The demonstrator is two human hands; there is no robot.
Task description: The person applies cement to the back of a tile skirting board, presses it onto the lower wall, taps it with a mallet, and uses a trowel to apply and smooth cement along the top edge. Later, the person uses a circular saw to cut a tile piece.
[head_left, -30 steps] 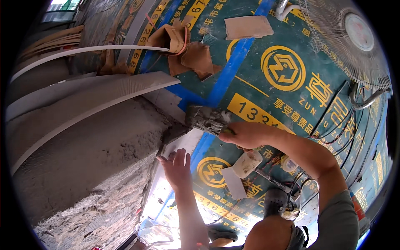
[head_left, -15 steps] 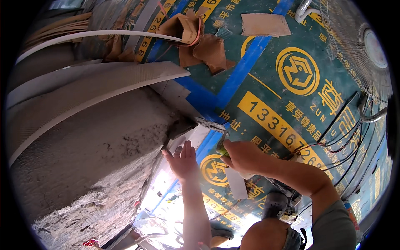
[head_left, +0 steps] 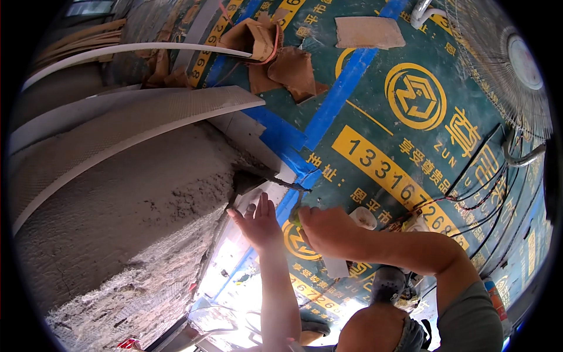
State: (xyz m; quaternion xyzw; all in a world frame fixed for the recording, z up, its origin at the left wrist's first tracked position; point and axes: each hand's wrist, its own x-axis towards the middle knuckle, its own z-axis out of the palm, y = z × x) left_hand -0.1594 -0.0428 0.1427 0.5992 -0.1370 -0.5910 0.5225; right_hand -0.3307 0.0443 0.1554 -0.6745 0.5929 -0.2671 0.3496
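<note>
My left hand (head_left: pixel 258 227) is raised palm-out, its fingers stretched and holding nothing that I can see. Its thumb and fingertips are close to a dark recess (head_left: pixel 249 181) at the corner of the grey mortared surface (head_left: pixel 146 170); whether they touch it I cannot tell. A thin dark strip (head_left: pixel 287 185) juts rightward from that corner. Just right of my left hand, my right hand (head_left: pixel 328 229) is closed round a small tool with a yellow-green part (head_left: pixel 297 218). Most of this tool is hidden by the fingers.
Long curved pale panels (head_left: pixel 135 120) lie at left. Green printed floor covering with blue tape (head_left: pixel 340 94) spreads rightward. Torn cardboard (head_left: pixel 369 32) lies at the far side, a fan (head_left: pixel 522 64) stands far right near black cables (head_left: pixel 492 193). A white roll (head_left: pixel 363 218) sits behind my right wrist.
My right hand has moved left and slightly nearer with the tool, uncovering the white roll. The thin dark strip now shows at the corner. My left hand has barely moved.
</note>
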